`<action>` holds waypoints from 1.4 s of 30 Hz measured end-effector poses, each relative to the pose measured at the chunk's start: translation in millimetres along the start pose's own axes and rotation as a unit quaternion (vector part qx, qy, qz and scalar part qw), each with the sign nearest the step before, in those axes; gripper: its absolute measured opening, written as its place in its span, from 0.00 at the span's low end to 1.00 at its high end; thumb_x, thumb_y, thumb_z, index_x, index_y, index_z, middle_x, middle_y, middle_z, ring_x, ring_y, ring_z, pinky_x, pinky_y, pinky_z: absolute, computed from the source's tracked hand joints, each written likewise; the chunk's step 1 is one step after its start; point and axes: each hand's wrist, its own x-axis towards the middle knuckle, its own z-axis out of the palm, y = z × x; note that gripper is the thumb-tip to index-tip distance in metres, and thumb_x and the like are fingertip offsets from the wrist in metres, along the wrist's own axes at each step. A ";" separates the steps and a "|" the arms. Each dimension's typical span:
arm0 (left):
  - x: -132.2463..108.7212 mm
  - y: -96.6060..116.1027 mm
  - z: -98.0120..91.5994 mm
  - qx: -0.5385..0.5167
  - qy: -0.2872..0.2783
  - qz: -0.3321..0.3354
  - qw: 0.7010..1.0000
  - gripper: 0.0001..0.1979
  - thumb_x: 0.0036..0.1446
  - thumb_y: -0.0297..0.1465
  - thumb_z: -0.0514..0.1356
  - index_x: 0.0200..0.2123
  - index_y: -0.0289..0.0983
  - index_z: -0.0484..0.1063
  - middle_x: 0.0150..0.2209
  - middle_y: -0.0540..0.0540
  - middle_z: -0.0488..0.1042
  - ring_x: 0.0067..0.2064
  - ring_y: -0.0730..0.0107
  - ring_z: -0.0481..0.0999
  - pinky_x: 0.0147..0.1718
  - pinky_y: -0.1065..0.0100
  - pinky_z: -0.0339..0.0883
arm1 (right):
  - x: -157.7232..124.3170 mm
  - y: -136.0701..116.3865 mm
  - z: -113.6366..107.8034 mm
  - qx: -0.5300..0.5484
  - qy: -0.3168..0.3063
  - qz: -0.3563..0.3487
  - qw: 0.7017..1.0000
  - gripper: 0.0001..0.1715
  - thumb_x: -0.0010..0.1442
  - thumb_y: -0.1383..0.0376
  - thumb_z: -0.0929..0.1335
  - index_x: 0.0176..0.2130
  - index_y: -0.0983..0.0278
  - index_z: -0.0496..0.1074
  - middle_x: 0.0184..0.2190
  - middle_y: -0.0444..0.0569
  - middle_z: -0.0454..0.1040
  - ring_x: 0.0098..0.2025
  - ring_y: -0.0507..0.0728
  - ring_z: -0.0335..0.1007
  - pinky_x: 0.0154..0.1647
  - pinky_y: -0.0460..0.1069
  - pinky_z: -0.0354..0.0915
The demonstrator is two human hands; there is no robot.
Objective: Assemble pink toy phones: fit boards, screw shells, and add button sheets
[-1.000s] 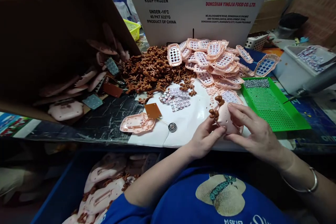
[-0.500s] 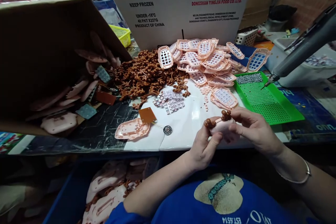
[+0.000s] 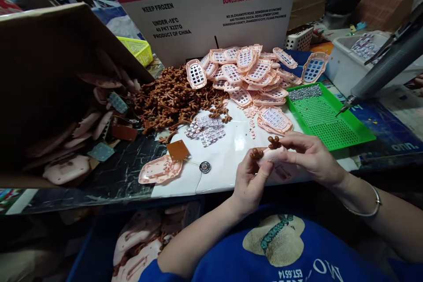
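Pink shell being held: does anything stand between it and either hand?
Nothing visible: the left hand and right hand both hold the pink shell directly; brown antlers stick up at its upper edge.

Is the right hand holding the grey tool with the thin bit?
No, the right hand and the left hand both hold the pink shell, and the grey tool is apart from them.

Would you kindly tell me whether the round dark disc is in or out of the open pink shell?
Out: the disc lies on the white surface, to the right of the pink shell.
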 end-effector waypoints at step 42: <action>-3.8 -15.2 5.4 -0.169 0.085 -0.099 0.977 0.18 0.47 0.41 0.71 0.38 0.42 0.72 0.45 0.49 0.76 0.48 0.64 0.75 0.48 0.63 0.70 | -3.2 -4.3 29.2 0.043 0.035 -0.008 0.998 0.08 0.63 0.61 0.69 0.38 0.62 0.78 0.37 0.48 0.79 0.40 0.54 0.75 0.43 0.49 0.69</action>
